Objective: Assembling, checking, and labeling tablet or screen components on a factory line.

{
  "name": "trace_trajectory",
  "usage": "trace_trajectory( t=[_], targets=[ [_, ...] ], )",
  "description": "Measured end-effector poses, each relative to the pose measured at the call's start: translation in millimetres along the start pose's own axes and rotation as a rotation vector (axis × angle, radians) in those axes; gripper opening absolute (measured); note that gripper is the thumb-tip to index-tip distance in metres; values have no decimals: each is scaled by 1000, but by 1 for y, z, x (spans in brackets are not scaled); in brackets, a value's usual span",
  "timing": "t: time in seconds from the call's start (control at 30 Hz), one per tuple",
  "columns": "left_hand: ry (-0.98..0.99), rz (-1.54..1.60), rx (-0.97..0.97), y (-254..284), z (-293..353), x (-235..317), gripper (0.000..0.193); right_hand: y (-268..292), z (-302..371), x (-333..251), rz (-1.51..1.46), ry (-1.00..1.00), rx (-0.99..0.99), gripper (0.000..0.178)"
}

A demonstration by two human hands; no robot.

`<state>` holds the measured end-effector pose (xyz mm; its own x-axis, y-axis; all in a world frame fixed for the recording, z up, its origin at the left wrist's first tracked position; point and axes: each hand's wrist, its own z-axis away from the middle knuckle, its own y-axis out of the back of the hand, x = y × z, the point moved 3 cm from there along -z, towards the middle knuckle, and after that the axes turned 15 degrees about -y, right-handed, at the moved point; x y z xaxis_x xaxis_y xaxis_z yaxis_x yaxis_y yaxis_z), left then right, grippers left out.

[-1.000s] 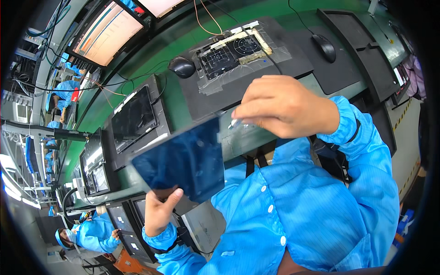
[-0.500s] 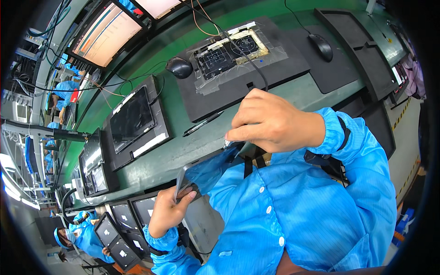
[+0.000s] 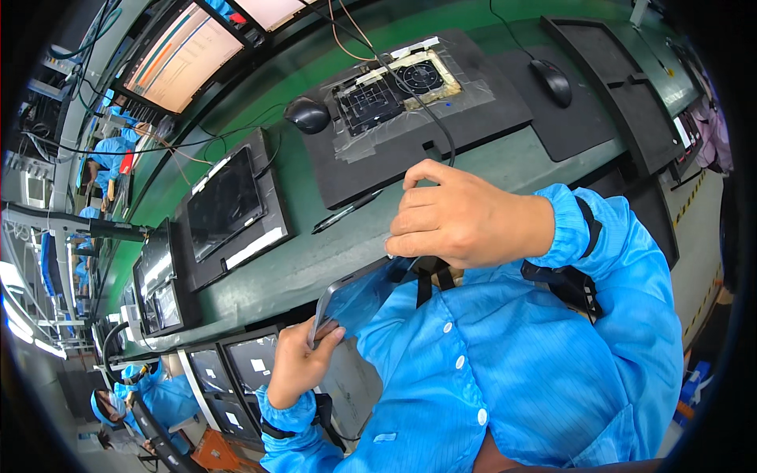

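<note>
A thin tablet with a glossy, reflective screen [image 3: 361,296] is tilted in front of my chest. My left hand [image 3: 298,364] grips its near left end, thumb on the edge. At the tablet's other end, my right hand [image 3: 465,217] is closed, thumb and fingertips pinched together near its edge. A small pale bit shows at those fingertips, too small to name. A black cable [image 3: 430,110] hangs down and passes out of sight behind my right hand. On the bench just beyond lies a dark pen-like tool [image 3: 347,211].
A black board with a taped fixture [image 3: 367,106] lies ahead, between two black mice [image 3: 307,116] [image 3: 552,81]. Another tablet [image 3: 226,207] rests on a stand to the left. Black trays [image 3: 611,87] stand far right. At lower left, a person in blue [image 3: 162,398] is near more trays [image 3: 252,359].
The tablet and my left hand have shifted slightly right. My right index finger has lifted and bent. At lower left, the co-worker has moved and the held black tray has changed position.
</note>
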<state>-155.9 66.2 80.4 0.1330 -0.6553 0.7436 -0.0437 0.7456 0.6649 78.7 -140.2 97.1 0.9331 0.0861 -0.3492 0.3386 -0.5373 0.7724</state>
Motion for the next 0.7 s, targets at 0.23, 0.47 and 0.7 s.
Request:
trace_trajectory(
  t=[0.23,0.47,0.7],
  targets=[
    [55,42,-86,-9,-15,-5,29,-8,16,-1,31,-35,377,23],
    [136,58,-407,7,-78,28,34,24,57,19,314,-126,791,38],
    [-331,314,-166,15,-173,30,44,12,84,67,-1035,-982,-23,44]
  ],
)
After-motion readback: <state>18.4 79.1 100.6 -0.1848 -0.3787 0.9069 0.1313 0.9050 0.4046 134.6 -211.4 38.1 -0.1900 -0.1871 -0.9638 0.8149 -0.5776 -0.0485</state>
